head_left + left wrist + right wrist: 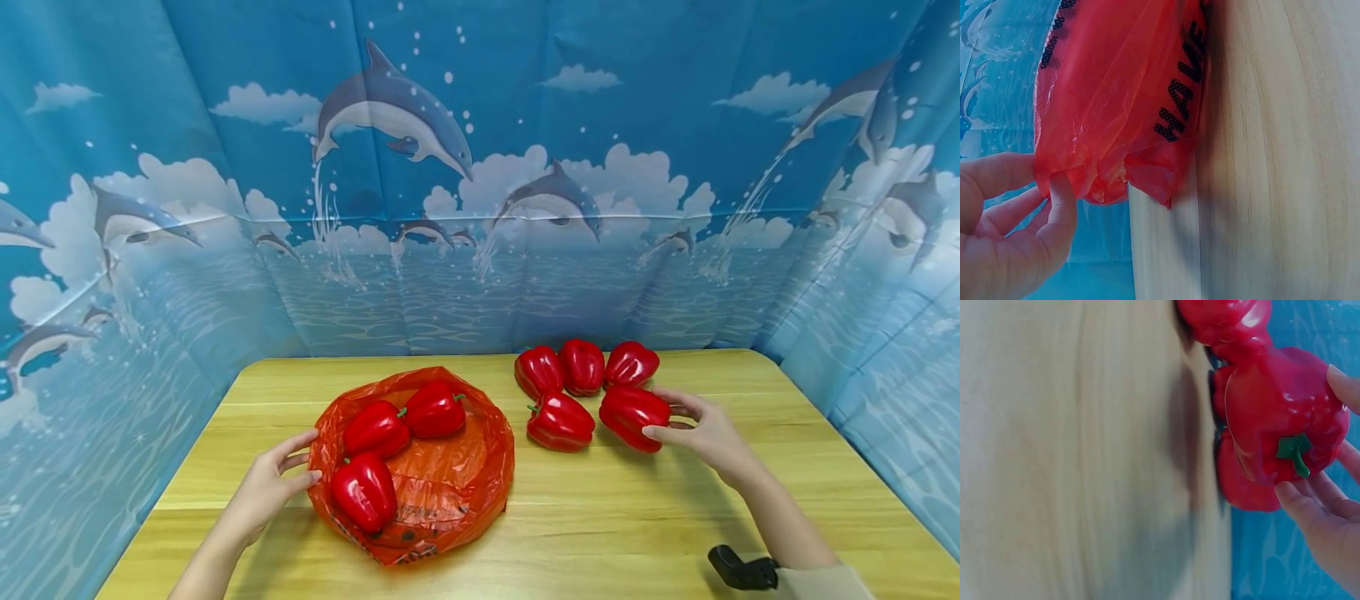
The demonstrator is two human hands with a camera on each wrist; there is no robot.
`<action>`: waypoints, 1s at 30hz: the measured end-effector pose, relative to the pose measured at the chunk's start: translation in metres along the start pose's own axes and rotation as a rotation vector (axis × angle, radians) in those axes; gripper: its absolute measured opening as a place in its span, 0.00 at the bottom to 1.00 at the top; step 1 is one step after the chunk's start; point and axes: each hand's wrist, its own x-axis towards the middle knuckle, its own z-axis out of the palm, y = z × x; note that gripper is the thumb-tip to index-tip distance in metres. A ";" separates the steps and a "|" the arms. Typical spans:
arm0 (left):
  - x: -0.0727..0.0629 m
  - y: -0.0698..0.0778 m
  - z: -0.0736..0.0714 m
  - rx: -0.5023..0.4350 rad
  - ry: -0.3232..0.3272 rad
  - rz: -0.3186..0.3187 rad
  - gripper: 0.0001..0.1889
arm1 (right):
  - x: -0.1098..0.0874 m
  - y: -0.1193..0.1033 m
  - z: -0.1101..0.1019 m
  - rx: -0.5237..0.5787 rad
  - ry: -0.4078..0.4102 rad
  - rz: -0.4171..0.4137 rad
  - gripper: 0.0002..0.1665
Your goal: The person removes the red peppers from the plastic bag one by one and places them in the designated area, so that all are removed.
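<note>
A red plastic bag (450,533) with its rim spread wide sits left of centre on the table, and three red bell peppers (365,493) lie inside it. My left hand (266,483) pinches the bag's left rim between thumb and fingers; black lettering shows on the bag's side (1122,75) in the left wrist view. On the right, my right hand (705,433) grips a red bell pepper (632,415) from its right side. That pepper, with its green stem (1297,450) facing the right wrist camera, appears raised off the table, its shadow falling beside it.
Several more bell peppers (560,422) stand grouped just left of and behind the held one. A black curved object (738,569) shows by the right sleeve. A blue dolphin-print curtain (480,283) hangs behind and beside the wooden table (585,533).
</note>
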 end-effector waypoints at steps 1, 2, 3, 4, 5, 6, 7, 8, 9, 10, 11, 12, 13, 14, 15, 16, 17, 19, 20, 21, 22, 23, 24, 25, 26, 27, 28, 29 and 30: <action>0.000 0.000 0.000 -0.002 -0.001 -0.001 0.31 | 0.001 0.001 0.001 -0.003 0.003 0.009 0.39; 0.001 0.000 0.000 -0.005 -0.001 -0.001 0.31 | 0.002 0.002 0.002 -0.007 0.007 0.019 0.40; 0.001 0.001 0.000 -0.008 -0.002 -0.001 0.31 | 0.003 0.003 0.003 -0.010 0.012 0.034 0.40; 0.001 0.001 0.000 -0.012 -0.001 -0.001 0.31 | 0.004 0.004 0.004 -0.015 0.018 0.047 0.41; 0.002 0.001 0.000 -0.016 -0.001 -0.001 0.31 | 0.005 0.005 0.006 -0.017 0.024 0.060 0.41; 0.002 0.002 0.000 -0.019 -0.001 -0.002 0.31 | 0.006 0.006 0.007 -0.019 0.028 0.073 0.41; 0.002 0.002 -0.001 -0.018 0.000 -0.002 0.31 | 0.007 0.007 0.008 -0.020 0.034 0.084 0.42; 0.003 0.002 -0.001 -0.018 0.001 -0.003 0.31 | 0.009 0.007 0.009 -0.024 0.038 0.093 0.42; 0.003 0.003 -0.001 -0.017 0.001 -0.003 0.31 | 0.010 0.008 0.010 -0.025 0.043 0.101 0.42; 0.003 0.003 -0.001 -0.017 0.002 -0.004 0.31 | 0.011 0.009 0.011 -0.025 0.045 0.106 0.43; 0.003 0.003 -0.001 -0.016 0.002 -0.004 0.31 | 0.012 0.010 0.013 -0.024 0.047 0.112 0.43; 0.004 0.003 -0.001 -0.015 0.003 -0.004 0.31 | 0.013 0.011 0.014 -0.026 0.049 0.115 0.43; 0.004 0.003 -0.001 -0.016 0.002 -0.006 0.31 | 0.013 0.012 0.015 -0.028 0.049 0.117 0.43; 0.004 0.003 -0.002 -0.020 0.000 -0.008 0.31 | 0.014 0.013 0.016 -0.030 0.047 0.117 0.43; 0.004 0.003 -0.002 -0.023 -0.001 -0.009 0.31 | 0.015 0.013 0.016 -0.029 0.048 0.116 0.43; 0.004 0.004 -0.002 -0.026 -0.003 -0.011 0.31 | 0.015 0.014 0.017 -0.030 0.046 0.115 0.43; 0.004 0.004 -0.002 -0.029 -0.005 -0.013 0.31 | 0.016 0.015 0.018 -0.030 0.046 0.119 0.43; 0.004 0.004 -0.002 -0.035 -0.010 -0.018 0.31 | 0.017 0.015 0.020 -0.022 0.044 0.120 0.43; 0.004 0.004 -0.002 -0.037 -0.010 -0.019 0.31 | 0.017 0.015 0.021 -0.018 0.045 0.120 0.43; 0.004 0.004 -0.002 -0.037 -0.011 -0.018 0.31 | 0.018 0.015 0.022 -0.014 0.047 0.121 0.43; 0.004 0.004 -0.002 -0.039 -0.011 -0.019 0.31 | 0.018 0.016 0.022 -0.009 0.046 0.123 0.43; 0.004 0.004 -0.002 -0.038 -0.011 -0.019 0.31 | 0.018 0.016 0.023 -0.004 0.046 0.124 0.43; 0.004 0.004 -0.002 -0.039 -0.010 -0.019 0.31 | 0.019 0.015 0.024 0.000 0.045 0.122 0.44; 0.005 0.004 -0.002 -0.040 -0.010 -0.019 0.31 | 0.019 0.015 0.024 0.003 0.044 0.122 0.44; 0.005 0.004 -0.002 -0.039 -0.009 -0.019 0.31 | 0.019 0.015 0.025 0.004 0.044 0.122 0.44; 0.005 0.004 -0.002 -0.038 -0.009 -0.018 0.31 | 0.020 0.015 0.025 0.005 0.044 0.123 0.44; 0.005 0.004 -0.002 -0.037 -0.008 -0.019 0.31 | 0.020 0.015 0.026 0.004 0.044 0.126 0.44; 0.005 0.004 -0.002 -0.036 -0.007 -0.019 0.31 | 0.021 0.015 0.026 0.004 0.045 0.127 0.45; 0.005 0.004 -0.002 -0.036 -0.007 -0.019 0.31 | 0.021 0.014 0.026 0.000 0.046 0.128 0.45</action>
